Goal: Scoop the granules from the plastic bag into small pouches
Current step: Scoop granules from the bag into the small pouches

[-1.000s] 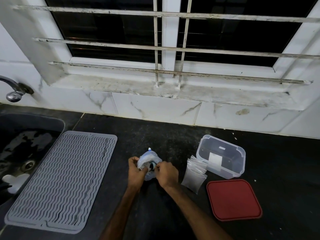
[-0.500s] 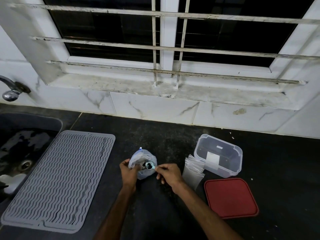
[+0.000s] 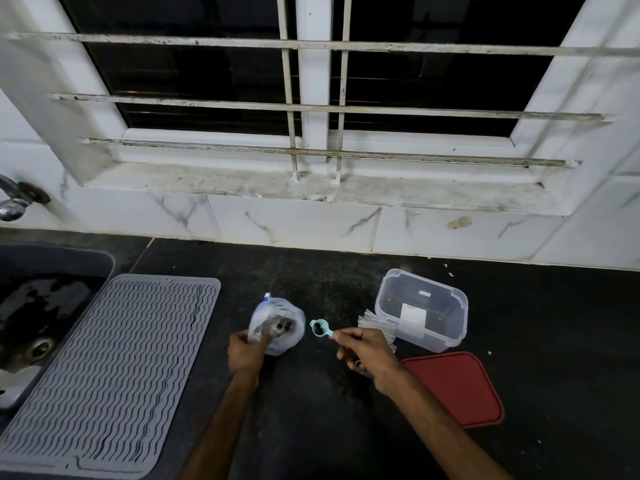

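Note:
A clear plastic bag (image 3: pixel 282 323) with dark granules inside stands open on the black counter. My left hand (image 3: pixel 246 351) grips its near left edge. My right hand (image 3: pixel 367 351) pinches the handle of a small light-blue scoop (image 3: pixel 320 329), which hovers just right of the bag with dark granules in its bowl. A stack of small clear pouches (image 3: pixel 375 323) lies behind my right hand, leaning against a clear plastic box.
The clear plastic box (image 3: pixel 422 308) stands open at the right, its red lid (image 3: pixel 457 388) flat on the counter in front of it. A grey ribbed mat (image 3: pixel 110 368) lies at the left beside a dark sink (image 3: pixel 38 306). A tiled wall runs behind.
My right hand has drawn the scoop out of the bag's mouth and moved it to the right, loaded with granules. My left hand stays on the bag.

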{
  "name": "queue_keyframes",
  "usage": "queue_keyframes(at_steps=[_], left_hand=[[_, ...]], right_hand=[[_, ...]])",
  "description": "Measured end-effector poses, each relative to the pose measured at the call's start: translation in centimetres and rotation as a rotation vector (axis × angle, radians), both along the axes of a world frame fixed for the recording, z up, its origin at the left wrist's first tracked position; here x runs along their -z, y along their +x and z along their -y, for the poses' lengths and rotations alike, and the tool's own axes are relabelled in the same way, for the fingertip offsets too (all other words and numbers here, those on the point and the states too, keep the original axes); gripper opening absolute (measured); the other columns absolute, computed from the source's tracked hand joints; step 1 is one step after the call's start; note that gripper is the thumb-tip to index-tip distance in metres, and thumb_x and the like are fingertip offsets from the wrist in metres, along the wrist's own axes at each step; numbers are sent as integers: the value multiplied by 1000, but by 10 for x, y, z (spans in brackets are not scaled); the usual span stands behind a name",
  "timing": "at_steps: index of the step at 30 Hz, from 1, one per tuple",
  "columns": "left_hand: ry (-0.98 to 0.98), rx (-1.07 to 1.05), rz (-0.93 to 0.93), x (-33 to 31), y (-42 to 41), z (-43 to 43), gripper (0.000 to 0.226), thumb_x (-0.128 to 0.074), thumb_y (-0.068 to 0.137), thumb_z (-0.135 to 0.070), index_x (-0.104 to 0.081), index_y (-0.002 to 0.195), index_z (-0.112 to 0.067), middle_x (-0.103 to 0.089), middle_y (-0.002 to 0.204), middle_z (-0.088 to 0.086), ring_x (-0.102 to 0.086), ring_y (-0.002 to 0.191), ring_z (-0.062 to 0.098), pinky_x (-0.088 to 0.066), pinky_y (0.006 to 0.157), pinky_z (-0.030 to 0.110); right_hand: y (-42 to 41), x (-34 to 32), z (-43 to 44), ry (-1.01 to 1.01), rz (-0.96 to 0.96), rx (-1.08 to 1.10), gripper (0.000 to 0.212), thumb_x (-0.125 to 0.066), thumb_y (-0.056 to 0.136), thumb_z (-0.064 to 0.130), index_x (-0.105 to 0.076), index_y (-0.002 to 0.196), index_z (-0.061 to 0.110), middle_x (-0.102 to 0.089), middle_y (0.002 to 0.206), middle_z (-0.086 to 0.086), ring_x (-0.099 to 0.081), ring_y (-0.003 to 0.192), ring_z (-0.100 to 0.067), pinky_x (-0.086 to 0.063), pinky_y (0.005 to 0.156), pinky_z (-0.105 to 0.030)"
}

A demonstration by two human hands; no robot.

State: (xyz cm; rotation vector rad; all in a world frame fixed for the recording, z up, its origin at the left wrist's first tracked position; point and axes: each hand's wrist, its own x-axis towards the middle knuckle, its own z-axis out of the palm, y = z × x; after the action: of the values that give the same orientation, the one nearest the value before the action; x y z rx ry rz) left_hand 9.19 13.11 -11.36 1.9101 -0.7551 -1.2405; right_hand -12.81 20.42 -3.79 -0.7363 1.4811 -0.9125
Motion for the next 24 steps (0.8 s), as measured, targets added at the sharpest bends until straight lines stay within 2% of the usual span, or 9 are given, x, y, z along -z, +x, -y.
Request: queue_keyframes(at_steps=[3,7,9,11,13,14,17,20,24], left_hand=[[43,11,68,-6,-6,-2,60,-85,71,-32,-45,110,-10,-60,107,16,-61,91,30,-56,76,43],[46,41,9,-17,-12,-3,63,-80,78,-28,-36,121,-12,-52,110,15,-55,82,22,-51,59,35],[33,56,42,-22,-12,-4,69,-82,76,-30,-37,125,-12,-49,122,16,-56,96,27,-54,69,40],[-37,62,227,-27,-13,-9,76,-83,74,-38,-39,129,-10,-42,133,18,-50,115,33,-52,87,46],[-230,73,392,-39,-21,-20,67,-77,79,-40,-43,129,-10,-44,132,15,-49,118,30,-49,84,38],[-360,110,403,-46,-27,-25,55,-74,83,-36,-48,125,-12,-49,126,11,-53,112,25,-48,79,31],[-624,476,281,-58,-58,-38,17,-66,90,-19,-60,105,-22,-62,99,-6,-61,85,9,-47,68,22],[-627,908,348,-56,-93,-44,28,-62,91,-31,-56,117,-38,-62,104,-14,-61,86,1,-51,74,20],[-572,1104,559,-53,-128,-46,38,-54,93,-46,-46,130,-46,-62,95,-12,-61,84,6,-51,72,27]], right_hand=[[-6,-1,-3,4,13,24,12,-67,91,21,-75,93,12,-66,66,-9,-47,46,-13,-35,44,-20],[-10,-1,-9,-11,2,7,12,-67,91,23,-76,93,15,-67,67,-8,-49,49,-13,-37,45,-18],[-13,-4,-12,-25,17,17,12,-67,91,23,-76,92,15,-67,67,-9,-49,48,-13,-36,44,-18],[-17,-8,-16,-46,26,37,13,-67,91,23,-76,92,13,-66,66,-9,-48,47,-11,-35,42,-17],[-25,-13,-20,-74,25,62,14,-67,91,21,-76,91,11,-64,66,-9,-48,47,-10,-35,43,-16],[-30,-14,-22,-87,24,78,14,-67,91,21,-76,91,10,-64,65,-9,-48,47,-10,-34,43,-16],[-50,-15,-29,-98,26,156,16,-67,90,23,-76,92,9,-63,65,-9,-44,45,-11,-30,42,-17],[-73,-16,-38,-121,-2,226,17,-68,89,22,-75,90,7,-63,65,-10,-42,44,-12,-28,41,-17],[-92,-18,-50,-136,-71,265,12,-66,91,14,-75,90,6,-63,62,-11,-45,42,-10,-33,41,-16]])
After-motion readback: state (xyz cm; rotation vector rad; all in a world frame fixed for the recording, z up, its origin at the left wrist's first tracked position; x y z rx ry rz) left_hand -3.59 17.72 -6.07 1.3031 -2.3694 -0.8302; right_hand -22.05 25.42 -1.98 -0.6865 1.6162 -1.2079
